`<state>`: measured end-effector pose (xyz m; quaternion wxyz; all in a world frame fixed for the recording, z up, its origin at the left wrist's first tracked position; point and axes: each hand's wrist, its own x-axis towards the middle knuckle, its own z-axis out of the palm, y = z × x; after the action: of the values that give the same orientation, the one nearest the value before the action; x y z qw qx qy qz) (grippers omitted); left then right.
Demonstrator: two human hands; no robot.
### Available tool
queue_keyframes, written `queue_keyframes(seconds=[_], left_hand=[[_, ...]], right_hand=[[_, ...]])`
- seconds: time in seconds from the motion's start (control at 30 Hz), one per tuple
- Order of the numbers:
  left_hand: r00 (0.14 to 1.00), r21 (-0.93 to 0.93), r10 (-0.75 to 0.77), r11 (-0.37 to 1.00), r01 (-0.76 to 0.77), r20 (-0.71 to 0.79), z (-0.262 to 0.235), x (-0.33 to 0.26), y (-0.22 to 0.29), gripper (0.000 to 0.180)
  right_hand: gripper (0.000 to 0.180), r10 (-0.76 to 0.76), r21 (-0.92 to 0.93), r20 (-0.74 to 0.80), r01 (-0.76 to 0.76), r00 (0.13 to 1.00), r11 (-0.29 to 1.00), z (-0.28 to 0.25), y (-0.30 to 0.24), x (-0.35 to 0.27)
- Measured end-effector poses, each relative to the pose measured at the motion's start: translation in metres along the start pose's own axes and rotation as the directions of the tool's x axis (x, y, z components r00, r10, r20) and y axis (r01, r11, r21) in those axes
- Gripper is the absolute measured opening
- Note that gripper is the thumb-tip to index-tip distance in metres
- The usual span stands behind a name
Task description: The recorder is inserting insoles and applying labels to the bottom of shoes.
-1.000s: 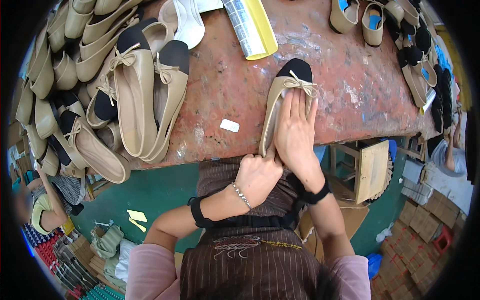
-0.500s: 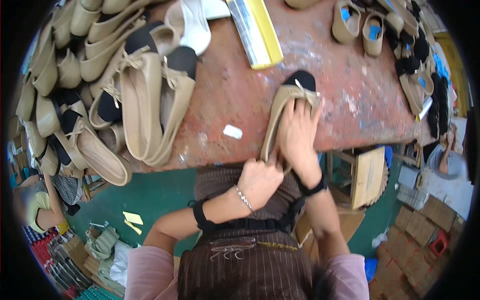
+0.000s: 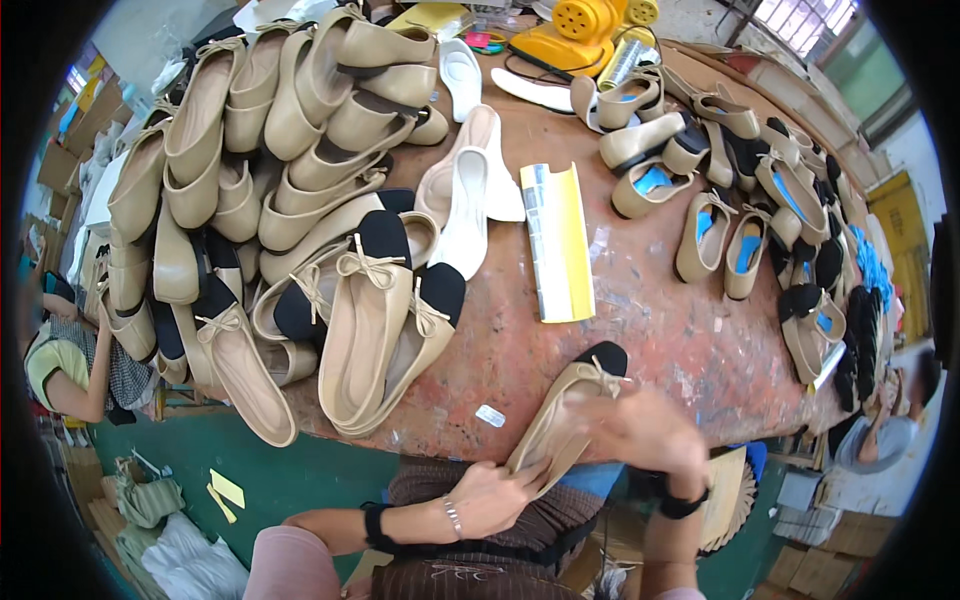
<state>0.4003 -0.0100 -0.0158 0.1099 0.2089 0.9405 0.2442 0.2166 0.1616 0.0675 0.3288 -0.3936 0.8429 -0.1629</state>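
We're holding a beige shoe (image 3: 550, 418)
Left grip (image 3: 492, 498) is clasping it at seven o'clock; right grip (image 3: 648, 430) is blurring, closure unclear.

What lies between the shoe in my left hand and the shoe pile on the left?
In the head view, a small whitish piece lies on the tabletop between that shoe and the pile.

The floor (image 3: 300, 475) is green, the wall (image 3: 903, 150) pale, the window (image 3: 803, 28) bright (and barred).
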Motion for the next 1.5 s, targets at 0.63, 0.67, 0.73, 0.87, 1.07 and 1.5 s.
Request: queue_keyframes(seconds=[0.63,0.67,0.73,0.87,1.07,1.5], left_hand=[[0.91,0.061,-0.34,0.93,0.363,-0.237,-0.036,-0.007,-0.065,0.05],[0.88,-0.001,-0.405,0.908,0.418,-0.248,-0.033,-0.004,-0.071,0.052],[0.842,0.026,-0.425,0.888,0.458,-0.332,-0.036,0.008,-0.072,0.055],[0.846,0.072,-0.387,0.895,0.441,-0.367,-0.045,0.027,-0.061,0.058],[0.689,0.08,-0.687,0.692,0.717,-0.23,-0.058,0.043,-0.025,0.054],[0.659,-0.148,-0.694,0.713,0.686,-0.291,-0.047,0.053,0.015,0.053]], right_hand=[[0.017,0.222,0.551,-0.828,0.676,0.514,0.49,-0.101,0.046,0.187],[0.005,0.265,0.604,-0.796,0.743,0.544,0.29,-0.103,0.04,0.154],[0.045,0.371,0.69,-0.721,0.657,0.586,0.303,-0.09,0.069,0.086],[0.05,0.653,0.778,-0.623,0.426,0.43,0.462,-0.047,0.156,-0.029],[0.021,0.626,0.386,-0.778,-0.832,-0.061,0.399,-0.027,0.352,-0.208],[0.052,0.638,0.639,-0.769,-0.002,-0.032,0.769,-0.098,0.408,-0.136]])
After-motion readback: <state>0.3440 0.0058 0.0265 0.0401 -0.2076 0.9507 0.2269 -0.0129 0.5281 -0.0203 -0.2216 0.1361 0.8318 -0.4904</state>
